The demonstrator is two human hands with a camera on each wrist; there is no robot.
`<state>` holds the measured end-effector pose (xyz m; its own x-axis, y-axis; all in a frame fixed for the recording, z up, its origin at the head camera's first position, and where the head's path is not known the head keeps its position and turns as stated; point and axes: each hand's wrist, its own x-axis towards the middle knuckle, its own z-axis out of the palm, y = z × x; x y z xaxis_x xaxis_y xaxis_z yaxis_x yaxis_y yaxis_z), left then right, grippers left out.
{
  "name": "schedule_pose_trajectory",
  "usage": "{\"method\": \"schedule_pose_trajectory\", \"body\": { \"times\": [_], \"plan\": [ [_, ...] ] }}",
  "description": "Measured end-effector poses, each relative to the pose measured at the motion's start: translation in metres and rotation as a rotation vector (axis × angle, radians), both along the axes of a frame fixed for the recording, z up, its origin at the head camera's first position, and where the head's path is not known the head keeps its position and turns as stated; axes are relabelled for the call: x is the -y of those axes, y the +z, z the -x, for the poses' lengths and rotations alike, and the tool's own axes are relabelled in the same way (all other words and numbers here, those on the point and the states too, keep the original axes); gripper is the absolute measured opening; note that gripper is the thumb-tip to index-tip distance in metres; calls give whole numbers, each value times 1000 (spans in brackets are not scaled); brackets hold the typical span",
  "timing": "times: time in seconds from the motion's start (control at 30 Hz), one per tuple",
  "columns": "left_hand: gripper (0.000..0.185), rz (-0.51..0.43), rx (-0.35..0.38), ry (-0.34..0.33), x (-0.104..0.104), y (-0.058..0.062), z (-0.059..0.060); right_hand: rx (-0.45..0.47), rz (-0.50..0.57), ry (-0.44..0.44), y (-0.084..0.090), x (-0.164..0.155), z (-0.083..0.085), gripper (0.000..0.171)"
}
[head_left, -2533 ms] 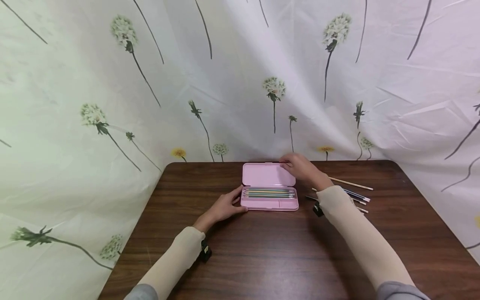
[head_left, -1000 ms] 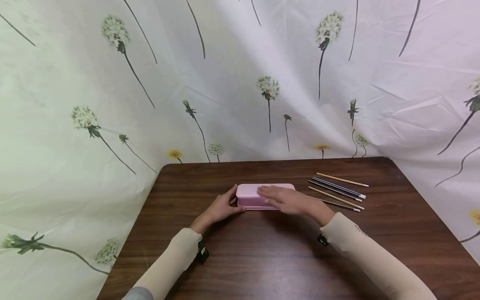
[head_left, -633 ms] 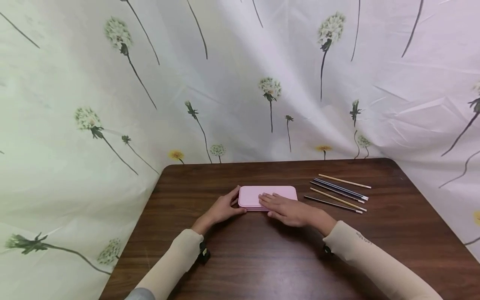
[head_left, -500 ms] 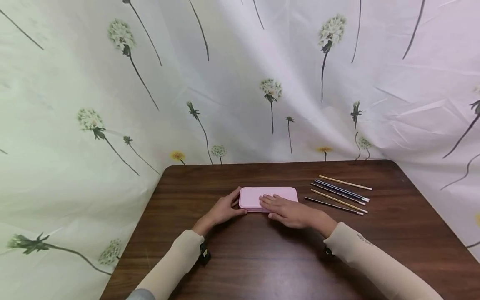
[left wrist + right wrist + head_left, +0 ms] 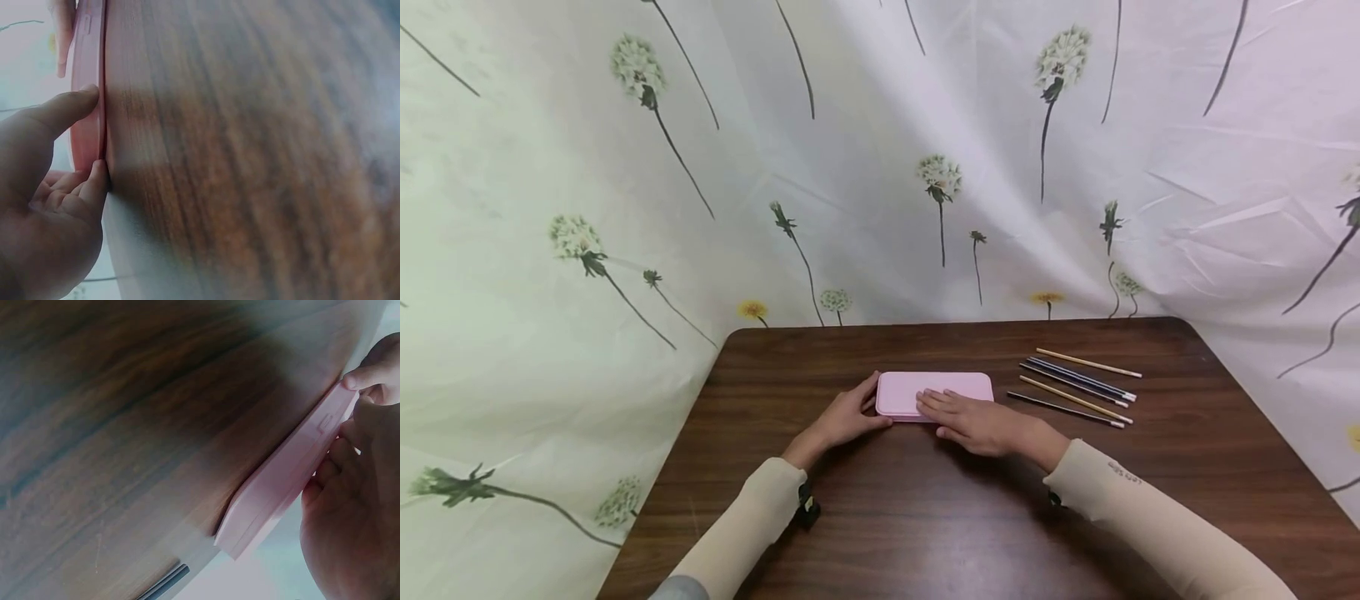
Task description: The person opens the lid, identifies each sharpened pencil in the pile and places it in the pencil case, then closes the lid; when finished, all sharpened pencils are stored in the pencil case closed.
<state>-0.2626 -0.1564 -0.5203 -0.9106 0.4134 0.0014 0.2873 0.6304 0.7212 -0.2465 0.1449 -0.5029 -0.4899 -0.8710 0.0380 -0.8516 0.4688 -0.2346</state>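
Observation:
A pink pencil case [image 5: 951, 383] lies closed on the brown table [image 5: 925, 517], near its middle. My left hand [image 5: 868, 408] holds the case's left end, thumb along the edge and curled fingers at the front. In the left wrist view the thumb [image 5: 65, 112] and a finger [image 5: 95, 181] pinch the case [image 5: 87, 125]. My right hand [image 5: 947, 412] lies flat on the lid with straight fingers pointing left. The right wrist view shows the case [image 5: 294, 469] side-on under that hand [image 5: 350, 512].
Several pencils [image 5: 1078, 383], some wooden and some dark, lie side by side right of the case; one dark end [image 5: 165, 584] shows in the right wrist view. A flower-printed white cloth [image 5: 850, 167] hangs behind and around the table.
The case's lid, open 2.5 s ago under my right hand, has come down and is closed. The right hand moved onto the lid and has stayed flat since; the left hand has kept its hold.

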Motion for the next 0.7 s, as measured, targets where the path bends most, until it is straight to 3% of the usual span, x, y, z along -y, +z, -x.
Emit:
{"method": "schedule_pose_trajectory", "body": {
  "times": [0.43,0.6,0.7],
  "plan": [
    [94,5,1,-9,-1,0,2,68,14,-30,1,-3,3,55],
    [94,8,4,-12,-1,1,3,-11,48,-39,4,-4,8,51],
    [95,8,29,-13,1,5,2,-88,125,-76,13,-7,11,41]
  ]
}}
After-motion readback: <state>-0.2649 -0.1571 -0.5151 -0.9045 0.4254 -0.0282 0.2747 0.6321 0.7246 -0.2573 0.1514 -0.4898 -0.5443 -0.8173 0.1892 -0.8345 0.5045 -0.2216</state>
